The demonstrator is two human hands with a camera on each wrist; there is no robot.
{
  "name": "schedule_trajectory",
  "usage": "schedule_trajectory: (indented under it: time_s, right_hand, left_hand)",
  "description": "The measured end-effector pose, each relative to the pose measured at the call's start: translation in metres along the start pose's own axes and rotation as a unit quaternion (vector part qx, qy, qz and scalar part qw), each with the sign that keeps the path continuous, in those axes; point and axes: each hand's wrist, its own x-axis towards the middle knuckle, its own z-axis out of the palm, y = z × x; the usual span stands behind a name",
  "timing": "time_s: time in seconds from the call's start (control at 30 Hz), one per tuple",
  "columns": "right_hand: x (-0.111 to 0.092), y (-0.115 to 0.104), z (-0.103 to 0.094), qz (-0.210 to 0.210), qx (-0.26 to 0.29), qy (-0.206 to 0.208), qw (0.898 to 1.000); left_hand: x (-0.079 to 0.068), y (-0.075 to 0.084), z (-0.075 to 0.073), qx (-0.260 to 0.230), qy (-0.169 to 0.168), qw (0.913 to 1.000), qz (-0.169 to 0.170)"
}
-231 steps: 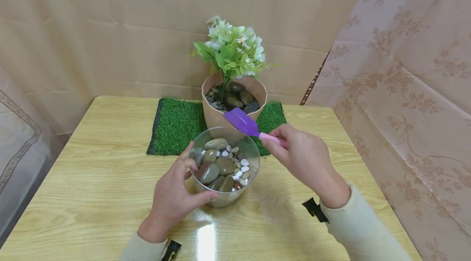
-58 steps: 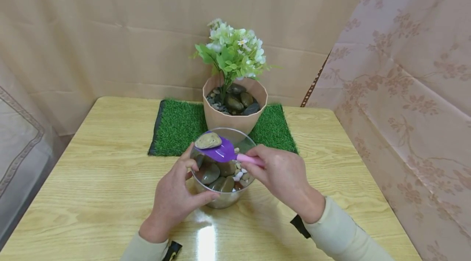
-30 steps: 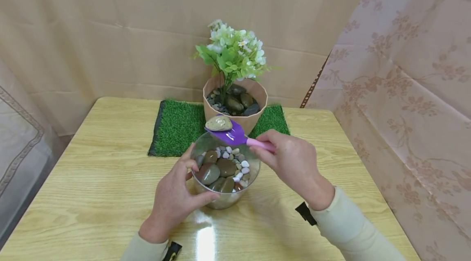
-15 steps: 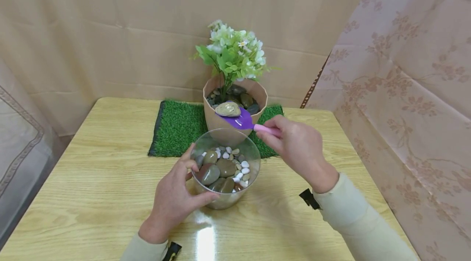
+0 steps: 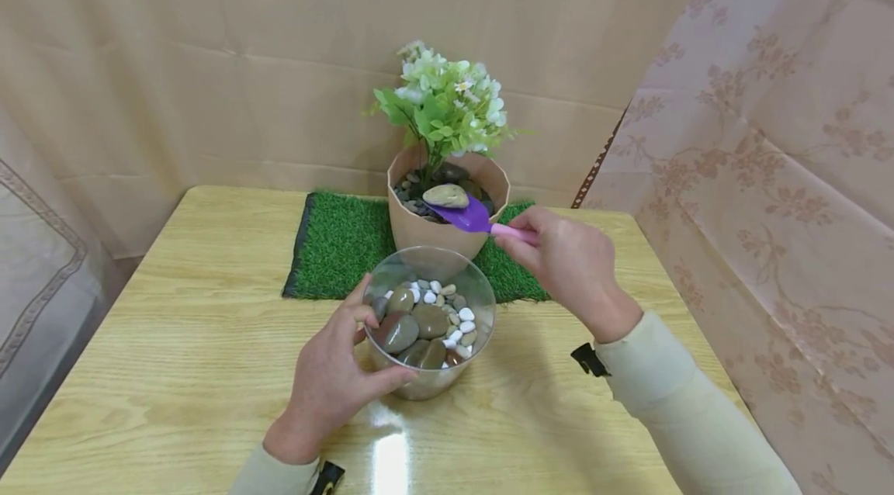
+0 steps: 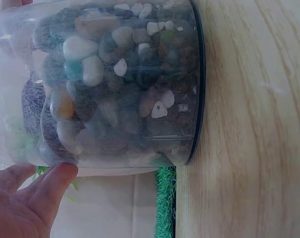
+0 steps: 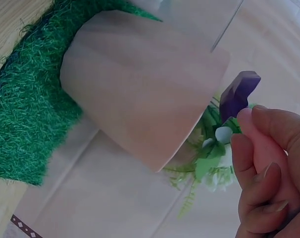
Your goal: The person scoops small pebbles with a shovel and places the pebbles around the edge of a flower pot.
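Observation:
In the head view my right hand (image 5: 573, 266) grips the pink handle of a small garden trowel (image 5: 472, 217). One large pale oval stone (image 5: 445, 196) lies on its purple blade, above the opening of the beige flowerpot (image 5: 424, 235). Dark stones and a flowering plant (image 5: 450, 107) fill that pot. My left hand (image 5: 331, 371) holds the near left side of a clear round container (image 5: 427, 386), thumb in front and fingers behind. Inside it are large wet-looking stones and small white pebbles. The right wrist view shows fingers curled round the handle (image 7: 264, 144); the stone is not visible there.
A green artificial grass mat (image 5: 342, 247) lies beneath the pot at the back of the wooden table (image 5: 174, 340). Beige cloth (image 5: 279, 53) hangs behind. Patterned cloth (image 5: 782, 192) hangs along the right side.
The trowel has picked up the pale stone from the clear container. My right hand has carried it up and away to over the pot. My left hand has stayed on the container.

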Motion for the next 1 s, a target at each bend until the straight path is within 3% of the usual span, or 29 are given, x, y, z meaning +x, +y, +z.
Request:
schedule_trajectory:
  time_s: [1.0]
  right_hand:
    - [0.025, 0.019, 0.006, 0.034, 0.014, -0.071, 0.997]
  left_hand:
    - [-0.001, 0.0, 0.0, 0.006, 0.0, 1.0, -0.004]
